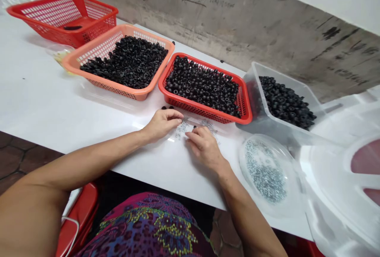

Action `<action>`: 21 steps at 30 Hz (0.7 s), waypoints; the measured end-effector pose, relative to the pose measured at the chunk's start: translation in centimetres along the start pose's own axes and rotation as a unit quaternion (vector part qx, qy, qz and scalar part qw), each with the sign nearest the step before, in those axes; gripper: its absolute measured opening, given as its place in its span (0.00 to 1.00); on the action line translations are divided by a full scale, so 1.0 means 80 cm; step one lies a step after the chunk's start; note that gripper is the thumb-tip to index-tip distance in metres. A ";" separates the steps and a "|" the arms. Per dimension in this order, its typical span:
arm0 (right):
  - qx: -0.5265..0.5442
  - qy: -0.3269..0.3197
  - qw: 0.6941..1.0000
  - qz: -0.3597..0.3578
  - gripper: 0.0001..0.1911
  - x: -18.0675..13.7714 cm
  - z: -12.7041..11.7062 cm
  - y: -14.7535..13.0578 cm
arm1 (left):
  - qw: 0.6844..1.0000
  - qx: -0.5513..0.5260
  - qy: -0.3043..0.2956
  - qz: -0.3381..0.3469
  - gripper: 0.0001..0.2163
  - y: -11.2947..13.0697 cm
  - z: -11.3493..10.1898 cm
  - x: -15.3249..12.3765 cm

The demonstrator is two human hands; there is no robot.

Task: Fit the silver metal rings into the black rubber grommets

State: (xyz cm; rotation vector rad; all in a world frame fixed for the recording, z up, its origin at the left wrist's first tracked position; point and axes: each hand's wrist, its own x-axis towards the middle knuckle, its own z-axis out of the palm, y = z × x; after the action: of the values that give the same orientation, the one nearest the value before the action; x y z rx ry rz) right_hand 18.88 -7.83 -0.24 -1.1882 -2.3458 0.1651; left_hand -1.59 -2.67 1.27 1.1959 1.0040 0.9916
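Note:
Just in front of the red basket, my left hand (pixel 163 125) is closed, thumb and forefinger pinched together; what is between them is too small to make out. My right hand (pixel 204 146) is a little nearer to me, its fingers curled and pressed together. A small black piece (pixel 194 127) shows at the back of its fingers; whether it is held or lies behind them I cannot tell. Small silvery metal pieces (pixel 181 129) lie loose on the white table between and behind my hands. Two black pieces (pixel 168 107) rest beyond my left hand.
A red basket (pixel 204 115) and an orange basket (pixel 111 88) hold many black round parts, as does a clear bin (pixel 267 110). A round clear dish (pixel 243 158) of silvery pieces is at right, beside a white plastic stool (pixel 326 166). Another red basket (pixel 97 25) stands far left.

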 end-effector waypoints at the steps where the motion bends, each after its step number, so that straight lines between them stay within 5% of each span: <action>1: -0.017 -0.022 0.999 -0.017 0.11 0.002 0.004 -0.006 | 1.000 -0.002 0.004 -0.001 0.07 0.001 0.000 0.000; 6: -0.058 -0.088 0.993 -0.055 0.14 0.007 0.011 -0.013 | 1.000 -0.003 0.006 -0.006 0.06 0.003 0.000 0.000; 13: -0.057 -0.097 0.992 -0.063 0.16 0.004 0.012 -0.009 | 1.000 -0.015 -0.022 -0.001 0.08 -0.003 -0.003 0.000; 18: -0.005 -0.040 0.999 -0.029 0.16 0.004 0.007 -0.010 | 0.995 -0.054 -0.086 0.004 0.10 -0.011 -0.004 0.001; 21: 0.106 0.013 0.993 0.056 0.09 0.004 -0.004 -0.011 | 0.992 -0.041 -0.120 0.013 0.08 -0.013 -0.004 -0.001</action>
State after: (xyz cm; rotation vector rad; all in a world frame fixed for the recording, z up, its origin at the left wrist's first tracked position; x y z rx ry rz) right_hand 18.26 -8.18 0.43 -1.2092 -2.1772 0.4248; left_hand -1.86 -2.73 0.20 1.2289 0.7527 0.8783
